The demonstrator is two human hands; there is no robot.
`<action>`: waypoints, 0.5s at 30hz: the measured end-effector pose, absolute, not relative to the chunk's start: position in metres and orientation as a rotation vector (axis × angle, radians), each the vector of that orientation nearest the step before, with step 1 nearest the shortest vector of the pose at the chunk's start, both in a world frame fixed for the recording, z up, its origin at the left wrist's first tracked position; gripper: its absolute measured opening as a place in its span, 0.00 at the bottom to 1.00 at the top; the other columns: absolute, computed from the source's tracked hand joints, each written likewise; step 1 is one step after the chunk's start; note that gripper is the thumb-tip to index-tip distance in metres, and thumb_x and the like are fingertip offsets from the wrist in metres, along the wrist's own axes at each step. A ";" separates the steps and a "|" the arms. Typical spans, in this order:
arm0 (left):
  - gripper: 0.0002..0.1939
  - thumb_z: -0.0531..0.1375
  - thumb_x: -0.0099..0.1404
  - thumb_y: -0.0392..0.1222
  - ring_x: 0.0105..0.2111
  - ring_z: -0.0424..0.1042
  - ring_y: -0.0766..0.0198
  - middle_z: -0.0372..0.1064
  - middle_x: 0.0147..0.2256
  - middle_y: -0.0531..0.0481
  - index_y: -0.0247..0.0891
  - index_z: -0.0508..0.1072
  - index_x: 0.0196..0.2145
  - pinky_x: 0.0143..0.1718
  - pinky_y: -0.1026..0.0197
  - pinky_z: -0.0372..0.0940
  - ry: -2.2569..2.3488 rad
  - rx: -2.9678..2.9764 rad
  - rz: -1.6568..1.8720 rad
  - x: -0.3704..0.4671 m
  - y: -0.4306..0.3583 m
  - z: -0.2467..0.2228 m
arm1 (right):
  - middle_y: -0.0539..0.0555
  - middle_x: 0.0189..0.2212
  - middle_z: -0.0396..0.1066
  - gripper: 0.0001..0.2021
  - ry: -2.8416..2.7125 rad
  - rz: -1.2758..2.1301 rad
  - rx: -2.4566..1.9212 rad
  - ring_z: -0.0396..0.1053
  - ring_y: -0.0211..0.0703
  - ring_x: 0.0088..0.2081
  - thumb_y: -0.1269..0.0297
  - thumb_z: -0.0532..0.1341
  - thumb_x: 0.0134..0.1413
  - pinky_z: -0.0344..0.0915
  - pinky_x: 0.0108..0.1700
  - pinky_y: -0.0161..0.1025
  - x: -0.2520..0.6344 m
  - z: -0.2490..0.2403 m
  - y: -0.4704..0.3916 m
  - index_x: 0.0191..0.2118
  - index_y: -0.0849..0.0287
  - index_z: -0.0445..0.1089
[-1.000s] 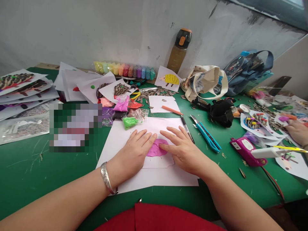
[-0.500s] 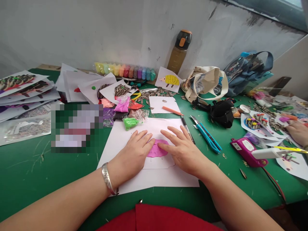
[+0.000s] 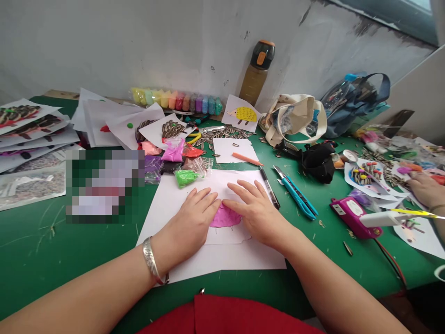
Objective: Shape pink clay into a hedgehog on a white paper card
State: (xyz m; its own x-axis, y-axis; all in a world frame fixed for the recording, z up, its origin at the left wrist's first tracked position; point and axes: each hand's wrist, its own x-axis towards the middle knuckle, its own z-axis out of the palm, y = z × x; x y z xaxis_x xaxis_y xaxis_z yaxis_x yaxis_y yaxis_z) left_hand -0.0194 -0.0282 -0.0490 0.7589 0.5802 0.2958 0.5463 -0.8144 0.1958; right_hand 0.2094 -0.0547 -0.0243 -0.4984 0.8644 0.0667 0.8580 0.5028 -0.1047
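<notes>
A flat pink clay patch (image 3: 225, 217) lies on a small sheet of white paper (image 3: 222, 237), which rests on a larger white sheet (image 3: 205, 263). My left hand (image 3: 191, 218) is spread on the paper, its thumb at the patch's upper left edge. From the right, my right hand (image 3: 256, 211) reaches over the patch's upper edge, fingers apart, the thumb side touching the clay. The two thumbs nearly meet. Thin pencil lines show just below the patch. Bags of green clay (image 3: 186, 177) and pink clay (image 3: 173, 149) lie beyond my left hand.
A black pen (image 3: 269, 188) and blue cutter (image 3: 295, 192) lie right of the paper. Behind are an orange marker (image 3: 247, 159), sunflower seeds (image 3: 229, 133), a bottle (image 3: 256, 74) and a cloth bag (image 3: 295, 120). Another person's hand (image 3: 426, 188) is at far right.
My right thumb has slid left along the clay's top edge toward my left thumb. The whole view has shifted slightly, so objects appear a little further left.
</notes>
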 end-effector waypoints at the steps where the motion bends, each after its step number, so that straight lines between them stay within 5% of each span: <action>1: 0.29 0.48 0.60 0.20 0.62 0.62 0.41 0.68 0.58 0.34 0.26 0.69 0.58 0.60 0.32 0.61 0.916 2.856 0.525 -0.019 -0.028 -0.049 | 0.57 0.66 0.59 0.31 -2.623 0.091 -1.514 0.52 0.63 0.67 0.83 0.53 0.55 0.47 0.65 0.72 0.210 -0.024 -0.055 0.59 0.47 0.71; 15: 0.30 0.48 0.60 0.19 0.62 0.61 0.42 0.67 0.59 0.34 0.29 0.70 0.58 0.61 0.33 0.59 0.937 2.824 0.453 -0.019 -0.029 -0.042 | 0.59 0.67 0.58 0.33 -2.602 0.037 -1.543 0.52 0.62 0.67 0.84 0.54 0.52 0.47 0.65 0.73 0.222 -0.020 -0.062 0.60 0.46 0.69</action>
